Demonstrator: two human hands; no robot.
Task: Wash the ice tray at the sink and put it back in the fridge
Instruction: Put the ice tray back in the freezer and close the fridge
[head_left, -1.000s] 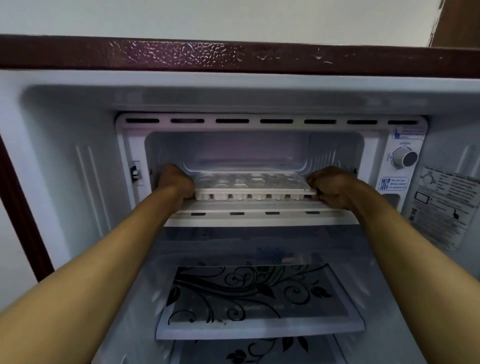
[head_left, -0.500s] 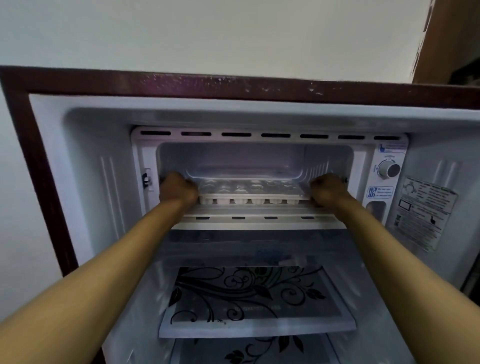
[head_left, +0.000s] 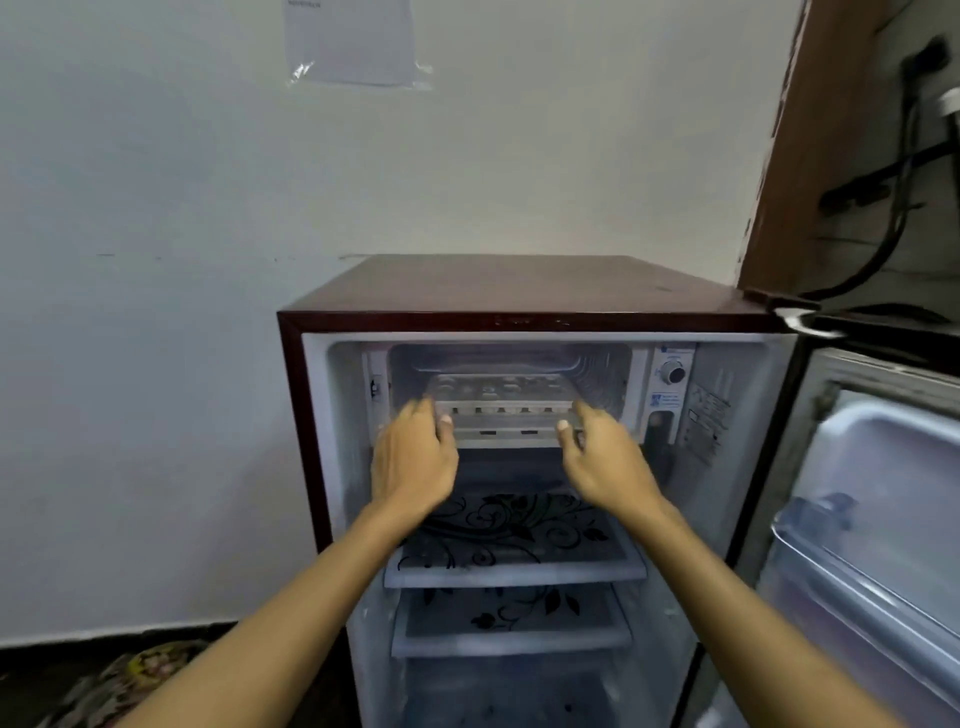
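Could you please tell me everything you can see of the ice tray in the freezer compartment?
The ice tray is a whitish, translucent, plastic-looking rectangle with rows of small rounded cells; whether they hold anything is unclear. It lies flat, long side toward the camera, on the floor of the freezer compartment at the top of the open fridge. The left hand and right hand are at its front corners, fingers loose; contact cannot be told through the blur.

Both arms stretched forward and up, forearms bare, converging a bit toward the middle. Left hand (head_left: 415, 457) seen from the back, fingers loosely spread, thumb tip poking out to the right. Right hand (head_left: 605, 462) mirroring it, fingers relaxed, holding nothing. Hands well apart.
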